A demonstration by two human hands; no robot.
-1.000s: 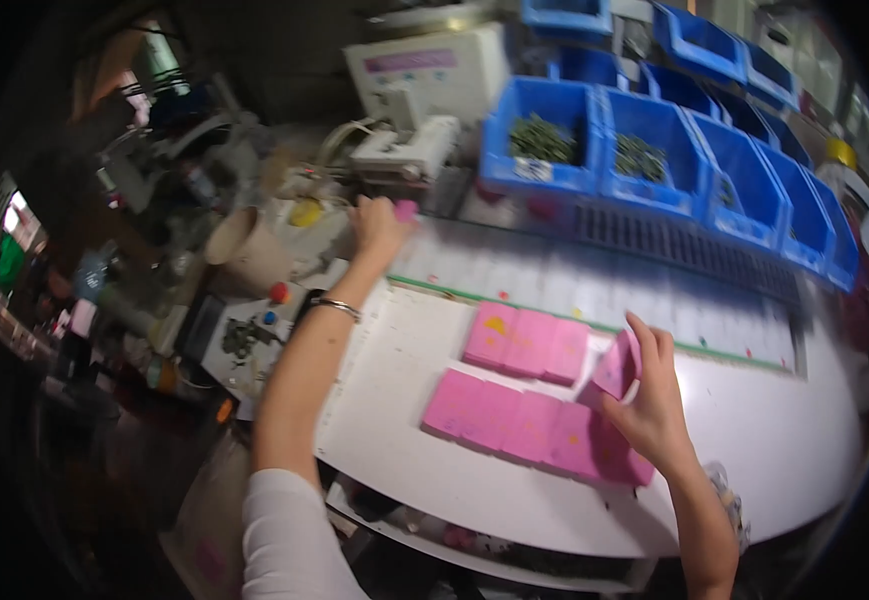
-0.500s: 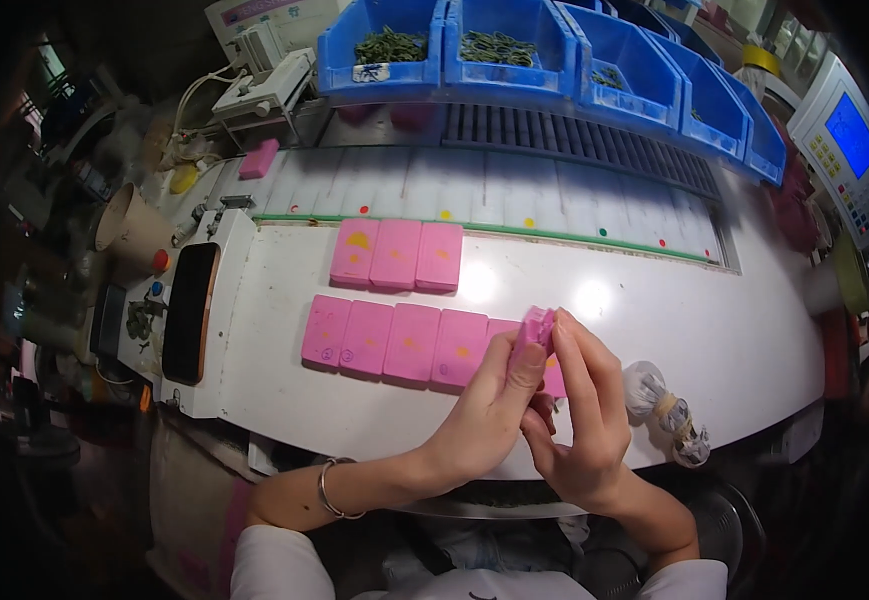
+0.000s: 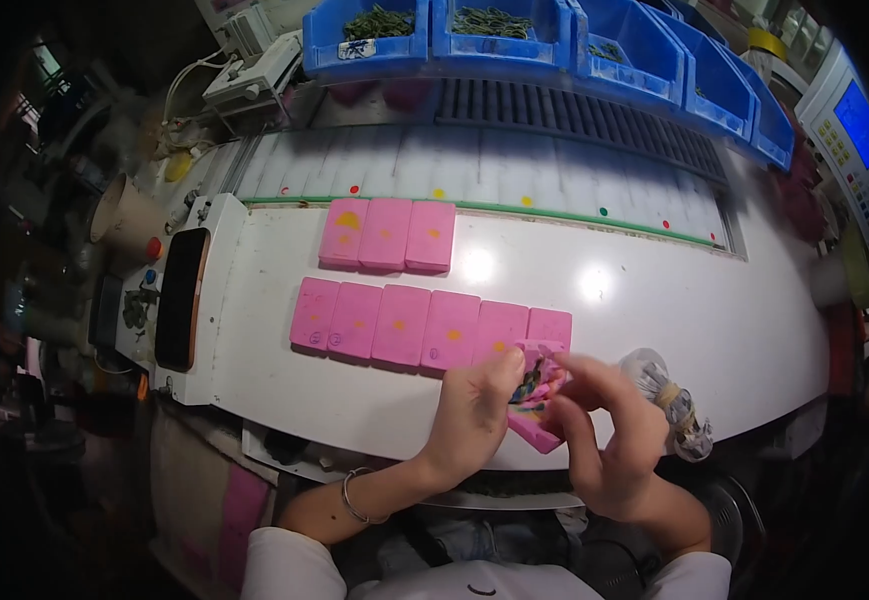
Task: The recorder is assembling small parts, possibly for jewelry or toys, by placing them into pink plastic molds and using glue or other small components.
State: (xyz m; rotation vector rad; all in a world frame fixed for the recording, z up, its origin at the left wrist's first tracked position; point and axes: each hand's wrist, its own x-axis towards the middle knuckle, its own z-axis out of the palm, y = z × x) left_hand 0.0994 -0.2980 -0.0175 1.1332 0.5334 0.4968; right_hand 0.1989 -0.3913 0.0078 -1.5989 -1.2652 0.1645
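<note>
Between my hands a pink rubber mould (image 3: 537,428) is spread apart, its inside showing dark green and mixed colours. My left hand (image 3: 469,415) is closed on the mould's left side, thumb uppermost. On its right side my right hand (image 3: 614,430) has curled fingers at the edge; the fingertips are slightly blurred. Just behind my hands lies a row of several pink moulds (image 3: 400,325) with yellow marks, its right end partly covered by the held one. Farther back sit three more pink moulds (image 3: 384,235) side by side.
A knotted clear bag (image 3: 669,400) lies right of my right hand. A phone (image 3: 182,300) rests on a white stand at left. Blue bins (image 3: 499,62) with green pieces line the back, behind a white panel with a green edge (image 3: 494,212). A keypad device (image 3: 844,140) stands far right.
The held mould has come down toward me and been opened, baring its coloured inside. My right hand has shifted slightly right, away from the left. The whole view has tilted a little.
</note>
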